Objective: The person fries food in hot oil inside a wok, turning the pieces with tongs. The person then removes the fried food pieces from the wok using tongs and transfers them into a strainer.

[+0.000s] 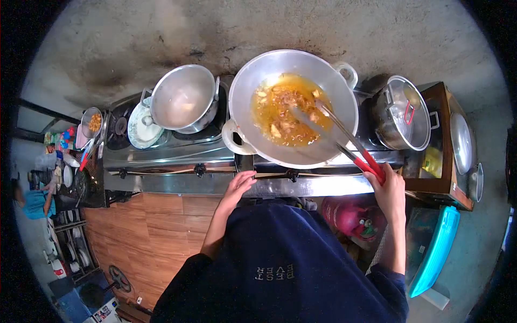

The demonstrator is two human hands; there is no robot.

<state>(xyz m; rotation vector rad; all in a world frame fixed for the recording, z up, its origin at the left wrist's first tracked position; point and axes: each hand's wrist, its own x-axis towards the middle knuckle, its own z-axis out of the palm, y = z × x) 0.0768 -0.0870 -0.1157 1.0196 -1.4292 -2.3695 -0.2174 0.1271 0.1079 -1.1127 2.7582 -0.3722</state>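
Soot-smudged grey wall (pixel 161 32) backs a long steel stove (pixel 161 161), crowded from end to end. Its middle is taken up by a wide metal wok (pixel 280 59) with loop handles, browning pieces of food (pixel 276 131) bubbling in yellow oil (pixel 291 86). From where I stand, the person's right hand (pixel 390 189) has its grip closed around red-handled tongs (pixel 370 160), which reach over the wok's near rim to the food; one arm is blurred, and I cannot tell whether anything is pinched between the tips. The left hand (pixel 237 188) is loosely curled with nothing in its grip, by the stove's front edge, just below the wok's left handle, which juts out there.

To the left, a deep pot (pixel 196 125) covers part of a plate (pixel 131 129) dusted white; farther along, a strainer (pixel 84 117) holds golden pieces. On the right, a steel pot (pixel 393 134) stands near the wok, hemmed in by a wooden cabinet (pixel 449 161). Below, a pink gas cylinder (pixel 347 218) sits under the stove, and a turquoise lid (pixel 439 247) tops a bin beside the right forearm.
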